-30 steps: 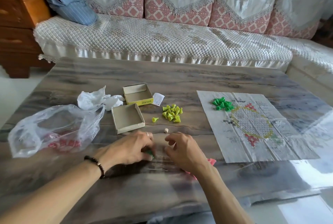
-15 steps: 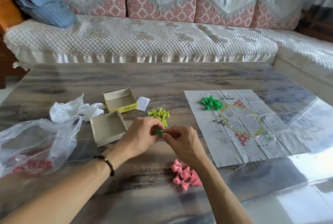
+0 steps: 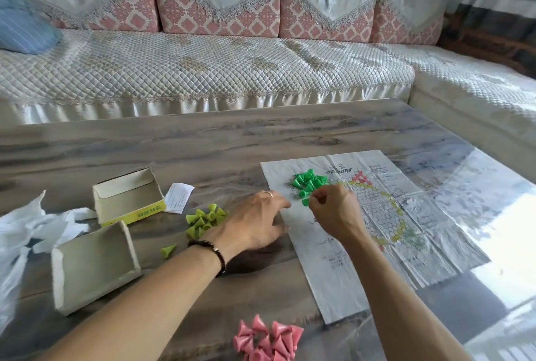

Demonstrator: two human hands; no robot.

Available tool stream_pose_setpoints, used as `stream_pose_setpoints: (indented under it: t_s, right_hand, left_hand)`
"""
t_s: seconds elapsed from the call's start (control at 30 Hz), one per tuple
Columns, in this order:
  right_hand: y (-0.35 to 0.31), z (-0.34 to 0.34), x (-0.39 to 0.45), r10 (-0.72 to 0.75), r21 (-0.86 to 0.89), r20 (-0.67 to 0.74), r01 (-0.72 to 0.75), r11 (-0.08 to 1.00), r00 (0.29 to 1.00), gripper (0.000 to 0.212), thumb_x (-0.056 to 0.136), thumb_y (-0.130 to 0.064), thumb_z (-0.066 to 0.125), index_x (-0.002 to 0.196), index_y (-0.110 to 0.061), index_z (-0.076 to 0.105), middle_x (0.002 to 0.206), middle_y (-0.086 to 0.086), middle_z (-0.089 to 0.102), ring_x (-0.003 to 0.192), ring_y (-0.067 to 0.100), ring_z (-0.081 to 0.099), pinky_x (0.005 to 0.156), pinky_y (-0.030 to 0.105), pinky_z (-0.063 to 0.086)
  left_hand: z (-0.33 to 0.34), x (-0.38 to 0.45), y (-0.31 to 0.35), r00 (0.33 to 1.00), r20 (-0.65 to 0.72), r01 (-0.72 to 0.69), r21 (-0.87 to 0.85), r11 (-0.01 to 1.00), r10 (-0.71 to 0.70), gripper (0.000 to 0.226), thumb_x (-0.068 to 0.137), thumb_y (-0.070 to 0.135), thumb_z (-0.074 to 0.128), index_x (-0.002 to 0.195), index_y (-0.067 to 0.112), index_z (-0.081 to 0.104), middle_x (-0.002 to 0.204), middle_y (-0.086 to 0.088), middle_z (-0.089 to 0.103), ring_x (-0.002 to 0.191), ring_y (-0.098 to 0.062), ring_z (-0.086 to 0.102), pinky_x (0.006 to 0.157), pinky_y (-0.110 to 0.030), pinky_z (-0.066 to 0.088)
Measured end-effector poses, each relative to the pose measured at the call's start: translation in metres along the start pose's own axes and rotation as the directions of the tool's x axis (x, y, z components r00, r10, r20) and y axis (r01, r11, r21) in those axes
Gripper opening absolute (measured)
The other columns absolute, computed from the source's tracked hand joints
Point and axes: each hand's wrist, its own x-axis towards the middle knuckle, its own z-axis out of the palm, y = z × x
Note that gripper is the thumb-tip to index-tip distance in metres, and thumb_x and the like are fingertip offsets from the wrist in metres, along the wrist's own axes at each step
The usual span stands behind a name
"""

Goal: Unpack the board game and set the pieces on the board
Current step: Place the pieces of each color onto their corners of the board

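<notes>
Two bare forearms reach from the near edge over the table (image 3: pixel 203 140), both meeting at the left part of the paper board (image 3: pixel 377 230).

Right hand (image 3: pixel 333 212): raised a little above the board, wrist bent, back of hand up, fingers curled toward the left. Pinches one green piece (image 3: pixel 305 202) between thumb and fingertips, just at the near side of the green pile (image 3: pixel 309 182) lying on the far left corner of the board. Impossible to tell whether the pinched piece touches the paper.

Left hand (image 3: pixel 255 221): palm down, low over the table, fingers stretched loosely toward the left edge of the board, fingertips at or on this edge; a ring on one finger, a dark bead bracelet (image 3: pixel 211 253) on the wrist. Holds nothing that can be seen.

Other pieces not on the board: yellow-green pile (image 3: pixel 204 220) on the table just left of the left hand, one single yellow-green piece (image 3: pixel 168 251) nearer and apart from it, pink pile (image 3: pixel 268 339) at the near edge between the two forearms.

Further left: two open halves of the box, the far one (image 3: pixel 127 195) with a yellow side, the near one (image 3: pixel 92 265) tilted. Small paper slip (image 3: pixel 178 196) beside the far half. White crumpled plastic (image 3: pixel 34 221) at the left edge. Sofa (image 3: pixel 203 70) with quilted cover behind the table.
</notes>
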Motion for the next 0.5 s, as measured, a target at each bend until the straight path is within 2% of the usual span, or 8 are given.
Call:
stream_pose_setpoints:
  t_s: [0.07, 0.17, 0.3, 0.4, 0.5]
  right_hand:
    - [0.008, 0.006, 0.015, 0.0, -0.034, 0.019, 0.001, 0.999, 1.0, 0.016, 0.077, -0.013, 0.058, 0.067, -0.007, 0.069, 0.06, 0.007, 0.067, 0.053, 0.023, 0.064, 0.051, 0.038, 0.056]
    - [0.009, 0.014, 0.03, -0.021, -0.084, 0.075, 0.027, 0.996, 0.997, 0.014, 0.079, -0.011, 0.059, 0.072, -0.009, 0.072, 0.067, 0.006, 0.07, 0.058, 0.019, 0.064, 0.055, 0.031, 0.056]
    - [0.009, 0.02, 0.039, 0.02, 0.047, 0.115, -0.025, 0.999, 0.993, 0.018, 0.081, -0.01, 0.065, 0.098, -0.009, 0.072, 0.082, 0.005, 0.07, 0.069, 0.015, 0.061, 0.056, 0.016, 0.045]
    - [0.012, 0.019, 0.029, 0.037, 0.121, 0.116, -0.051, 0.991, 0.993, 0.031, 0.081, -0.011, 0.066, 0.112, -0.009, 0.066, 0.08, 0.0, 0.067, 0.069, 0.013, 0.061, 0.051, 0.007, 0.041]
    - [0.011, 0.014, 0.004, 0.02, 0.098, 0.064, -0.026, 0.995, 0.998, 0.032, 0.083, -0.017, 0.064, 0.114, -0.011, 0.065, 0.088, 0.002, 0.07, 0.079, 0.017, 0.065, 0.068, 0.02, 0.048]
  left_hand:
    - [0.008, 0.012, -0.001, 0.999, 0.048, -0.008, 0.058, 0.998, 0.005, 0.053, 0.091, 0.044, 0.06, 0.137, 0.019, 0.051, 0.141, 0.0, 0.05, 0.13, -0.019, 0.043, 0.103, -0.028, 0.03]
    - [0.019, 0.025, -0.007, 0.994, 0.106, 0.01, 0.091, 0.996, -0.02, 0.055, 0.089, 0.049, 0.059, 0.133, 0.018, 0.053, 0.135, -0.001, 0.051, 0.131, -0.021, 0.042, 0.11, -0.037, 0.028]
    - [0.023, 0.027, -0.01, 0.993, 0.115, 0.024, 0.088, 0.996, -0.034, 0.06, 0.089, 0.051, 0.059, 0.137, 0.017, 0.05, 0.145, -0.002, 0.044, 0.138, -0.02, 0.034, 0.115, -0.04, 0.021]
    - [0.019, 0.02, -0.01, 0.995, 0.096, 0.001, 0.088, 0.996, -0.009, 0.054, 0.089, 0.048, 0.06, 0.132, 0.016, 0.054, 0.136, -0.001, 0.049, 0.132, -0.019, 0.039, 0.113, -0.038, 0.02]
    - [0.013, 0.004, -0.008, 0.997, 0.068, -0.023, 0.048, 0.999, 0.02, 0.053, 0.091, 0.046, 0.059, 0.135, 0.018, 0.052, 0.138, 0.001, 0.049, 0.133, -0.018, 0.039, 0.115, -0.038, 0.016]
